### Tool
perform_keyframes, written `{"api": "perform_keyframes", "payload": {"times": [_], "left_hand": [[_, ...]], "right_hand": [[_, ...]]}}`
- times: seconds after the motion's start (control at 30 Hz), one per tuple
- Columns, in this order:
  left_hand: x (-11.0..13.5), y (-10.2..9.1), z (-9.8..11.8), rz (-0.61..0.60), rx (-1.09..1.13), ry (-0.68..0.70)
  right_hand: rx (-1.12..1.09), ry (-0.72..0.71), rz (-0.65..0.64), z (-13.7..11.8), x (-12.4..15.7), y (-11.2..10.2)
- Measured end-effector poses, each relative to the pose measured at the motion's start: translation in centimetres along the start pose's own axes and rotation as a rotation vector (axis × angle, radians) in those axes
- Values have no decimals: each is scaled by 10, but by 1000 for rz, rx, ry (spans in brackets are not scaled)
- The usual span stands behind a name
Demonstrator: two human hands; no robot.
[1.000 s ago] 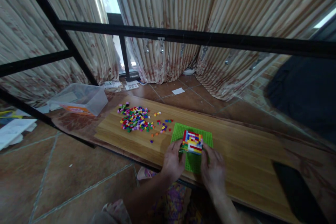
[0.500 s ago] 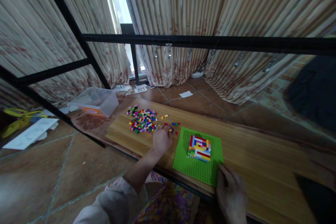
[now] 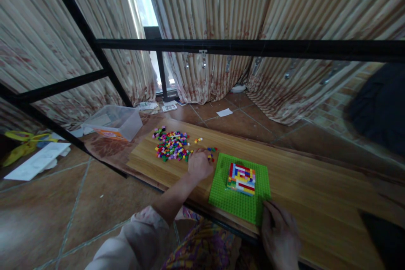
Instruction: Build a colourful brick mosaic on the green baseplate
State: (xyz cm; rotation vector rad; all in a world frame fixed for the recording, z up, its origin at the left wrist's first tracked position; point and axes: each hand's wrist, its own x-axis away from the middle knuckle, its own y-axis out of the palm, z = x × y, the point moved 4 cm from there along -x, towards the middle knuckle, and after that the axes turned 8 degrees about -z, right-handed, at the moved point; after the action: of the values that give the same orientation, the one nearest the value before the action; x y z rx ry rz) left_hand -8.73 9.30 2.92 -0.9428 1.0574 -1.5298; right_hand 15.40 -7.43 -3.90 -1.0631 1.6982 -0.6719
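A green baseplate [image 3: 234,200] lies on a wooden board [image 3: 303,185], with a square block of multicoloured bricks [image 3: 241,178] built on it. A pile of small loose coloured bricks [image 3: 171,144] lies to its left. My left hand [image 3: 200,163] rests knuckles-up over the scattered bricks at the pile's right edge, fingers curled; what is under them is hidden. My right hand [image 3: 280,234] grips the baseplate's near right corner, fingers curled over its edge.
A clear plastic tub [image 3: 114,123] stands at the board's far left. A black metal frame bar [image 3: 240,47] crosses above the board, with striped curtains behind. Papers [image 3: 34,161] and a yellow object lie on the tiled floor at left. A dark shape sits at the right.
A second ago both hands were on the brick block. My left hand then went to the loose bricks and has shifted slightly right; my right hand dropped to the baseplate's corner.
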Motion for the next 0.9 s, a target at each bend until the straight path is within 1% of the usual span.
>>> {"api": "perform_keyframes", "payload": {"times": [0.2, 0.43, 0.7, 0.9], "left_hand": [[-6, 1, 4, -9, -19, -10], [-16, 5, 8, -27, -17, -45], [-22, 7, -8, -60, 66, -28], [-24, 11, -15, -38, 153, 1]], "right_hand": [[27, -8, -13, 1, 1, 1], [11, -17, 9, -3, 0, -1], [-13, -21, 12, -3, -1, 0], [19, -19, 15, -4, 0, 0]]}}
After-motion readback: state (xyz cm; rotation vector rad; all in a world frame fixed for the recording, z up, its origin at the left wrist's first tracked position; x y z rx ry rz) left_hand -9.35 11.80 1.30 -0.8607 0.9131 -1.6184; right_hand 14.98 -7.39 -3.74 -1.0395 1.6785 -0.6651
